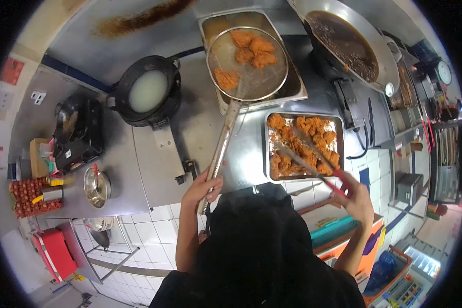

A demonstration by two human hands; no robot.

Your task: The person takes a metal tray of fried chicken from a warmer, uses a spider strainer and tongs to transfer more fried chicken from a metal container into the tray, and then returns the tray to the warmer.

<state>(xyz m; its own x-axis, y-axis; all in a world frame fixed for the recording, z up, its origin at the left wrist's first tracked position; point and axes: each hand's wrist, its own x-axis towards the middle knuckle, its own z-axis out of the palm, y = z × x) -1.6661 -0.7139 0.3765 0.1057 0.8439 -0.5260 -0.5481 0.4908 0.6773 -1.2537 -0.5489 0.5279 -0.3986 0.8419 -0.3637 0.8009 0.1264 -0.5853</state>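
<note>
My left hand (206,187) grips the long metal handle of a round mesh strainer (220,49). Several pieces of fried chicken (258,48) lie in the strainer, which is over a deep steel pan (300,90). In my right hand (355,195) are metal tongs (302,163) with red grips. Their two arms are spread, and the tips reach in among more fried chicken (318,133) on a rectangular metal tray (268,154). Whether the tips touch a piece, I cannot tell.
A large wok of dark bubbling oil (344,42) stands at the upper right. To the left are a black wok with cloudy liquid (148,91), a black portable stove (81,134), a steel bowl (97,186) and egg trays (29,198). The steel counter's front edge (100,215) runs before me.
</note>
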